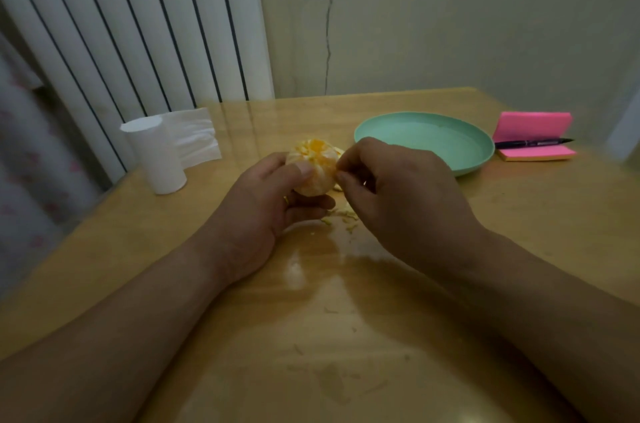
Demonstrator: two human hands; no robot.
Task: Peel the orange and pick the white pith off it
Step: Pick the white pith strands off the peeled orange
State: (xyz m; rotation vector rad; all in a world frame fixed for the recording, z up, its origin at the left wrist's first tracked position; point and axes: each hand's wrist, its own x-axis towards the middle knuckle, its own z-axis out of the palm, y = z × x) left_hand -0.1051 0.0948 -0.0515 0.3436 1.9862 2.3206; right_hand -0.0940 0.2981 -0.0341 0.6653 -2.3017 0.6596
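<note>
One peeled orange (313, 168) held above the wooden table (242, 318). Left hand (273, 204) cups it, thumb on top, fingers curled beneath. Right hand (394, 190) pinches thumb and forefinger together at the fruit's right side (pith strand too small to confirm). Pith scraps (343, 214) lie below. One green plate (478, 159) nearby.

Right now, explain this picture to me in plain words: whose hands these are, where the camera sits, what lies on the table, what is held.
No machine here: a person's two bare hands, filmed by one camera worn on the head, looking down. The left hand grips a peeled orange. The right hand pinches at its side, seemingly a pith strand. On the wooden table lie pith scraps, a green plate, a tissue roll and pink sticky notes bearing a pen.
</note>
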